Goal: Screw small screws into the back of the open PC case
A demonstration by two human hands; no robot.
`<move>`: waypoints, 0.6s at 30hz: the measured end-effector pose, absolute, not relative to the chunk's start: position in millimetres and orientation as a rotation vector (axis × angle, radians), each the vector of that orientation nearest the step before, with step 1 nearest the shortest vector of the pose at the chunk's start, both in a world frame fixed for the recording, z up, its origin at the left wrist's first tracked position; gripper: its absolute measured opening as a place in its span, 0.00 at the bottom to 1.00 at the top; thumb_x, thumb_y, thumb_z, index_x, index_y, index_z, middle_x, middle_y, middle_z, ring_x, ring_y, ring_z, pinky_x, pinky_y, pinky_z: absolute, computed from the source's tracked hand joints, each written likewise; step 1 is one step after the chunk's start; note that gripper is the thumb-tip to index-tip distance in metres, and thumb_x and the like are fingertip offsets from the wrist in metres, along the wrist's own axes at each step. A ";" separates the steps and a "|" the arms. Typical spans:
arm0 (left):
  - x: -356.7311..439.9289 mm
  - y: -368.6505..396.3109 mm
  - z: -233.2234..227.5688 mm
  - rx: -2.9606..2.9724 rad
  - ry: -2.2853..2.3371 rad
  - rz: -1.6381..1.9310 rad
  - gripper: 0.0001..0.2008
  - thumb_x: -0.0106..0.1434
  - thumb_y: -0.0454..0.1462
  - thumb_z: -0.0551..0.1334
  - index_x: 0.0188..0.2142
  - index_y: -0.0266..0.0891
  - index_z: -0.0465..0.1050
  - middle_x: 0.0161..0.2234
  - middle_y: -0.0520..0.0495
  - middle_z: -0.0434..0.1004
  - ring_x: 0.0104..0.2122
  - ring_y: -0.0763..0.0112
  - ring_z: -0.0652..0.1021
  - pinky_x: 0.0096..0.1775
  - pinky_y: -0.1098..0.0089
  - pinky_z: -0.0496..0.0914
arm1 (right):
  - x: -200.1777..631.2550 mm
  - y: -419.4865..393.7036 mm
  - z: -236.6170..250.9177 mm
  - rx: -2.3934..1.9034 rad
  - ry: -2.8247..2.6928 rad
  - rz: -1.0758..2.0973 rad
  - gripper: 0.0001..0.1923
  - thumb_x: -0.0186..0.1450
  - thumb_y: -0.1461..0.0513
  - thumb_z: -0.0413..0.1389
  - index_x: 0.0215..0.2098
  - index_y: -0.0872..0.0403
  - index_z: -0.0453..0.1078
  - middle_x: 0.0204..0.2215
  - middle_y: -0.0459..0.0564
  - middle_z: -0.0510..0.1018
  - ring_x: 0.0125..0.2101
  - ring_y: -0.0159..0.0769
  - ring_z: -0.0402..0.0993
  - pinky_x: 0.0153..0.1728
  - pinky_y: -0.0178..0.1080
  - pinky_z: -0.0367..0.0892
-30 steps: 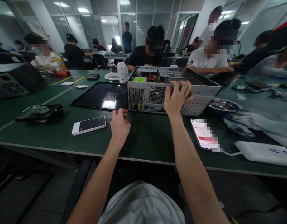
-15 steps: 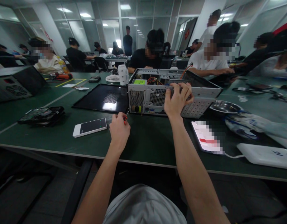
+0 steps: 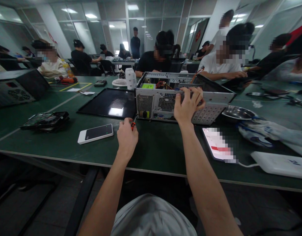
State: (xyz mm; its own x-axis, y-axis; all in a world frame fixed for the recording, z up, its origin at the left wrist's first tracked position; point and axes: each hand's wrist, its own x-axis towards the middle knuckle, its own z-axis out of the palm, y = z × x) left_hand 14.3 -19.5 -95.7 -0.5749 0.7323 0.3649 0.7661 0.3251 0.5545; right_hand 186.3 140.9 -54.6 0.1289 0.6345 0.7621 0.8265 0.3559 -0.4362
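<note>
Steadying the open computer case [image 3: 165,98] on the green table [image 3: 153,147], the right hand [image 3: 187,106] is clamped over its rear top edge; a red-handled screwdriver [image 3: 133,123] is gripped in the left hand [image 3: 127,137], tip at the lower rear corner; the rear-panel screw step is judged in hand; next, the tip must be seated squarely.

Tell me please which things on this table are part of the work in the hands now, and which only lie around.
In use:
- open computer case, gripped at its top rear edge by the right hand
- screwdriver, held by the left hand, tip at the case's rear lower corner

Lying about:
- black side panel
- white phone
- metal bowl
- small white fan
</note>
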 end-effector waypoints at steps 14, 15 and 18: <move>-13.1 -7.9 -81.0 -0.738 -2.637 -3.111 0.09 0.60 0.23 0.63 0.38 0.33 0.73 0.24 0.56 0.65 0.14 0.88 0.60 0.15 0.83 0.48 | 187.3 143.3 -56.6 -1.347 -1.581 -0.264 0.19 0.74 0.57 0.45 0.56 0.47 0.71 0.62 0.57 0.67 0.69 0.52 0.50 0.63 0.66 0.45; -12.5 -7.7 -78.9 -0.753 -2.656 -3.109 0.07 0.61 0.24 0.62 0.38 0.33 0.72 0.24 0.56 0.64 0.14 0.88 0.59 0.15 0.83 0.47 | 187.4 143.3 -56.6 -1.347 -1.581 -0.265 0.19 0.74 0.57 0.44 0.56 0.47 0.71 0.62 0.57 0.67 0.69 0.52 0.50 0.63 0.66 0.45; -9.1 -4.9 -77.8 -0.894 -2.759 -2.896 0.04 0.66 0.28 0.59 0.39 0.34 0.72 0.26 0.55 0.65 0.14 0.88 0.57 0.15 0.81 0.46 | 187.6 142.9 -56.5 -1.347 -1.586 -0.263 0.18 0.74 0.57 0.45 0.56 0.47 0.71 0.61 0.57 0.67 0.69 0.52 0.50 0.64 0.66 0.44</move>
State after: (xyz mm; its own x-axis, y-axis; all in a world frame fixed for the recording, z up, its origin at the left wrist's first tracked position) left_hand -9.1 -4.9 -77.8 -0.5007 0.8092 -0.3075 -0.3462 0.1384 0.9279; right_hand 187.6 142.9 -56.5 0.1168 0.6214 0.7748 0.8380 0.3571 -0.4127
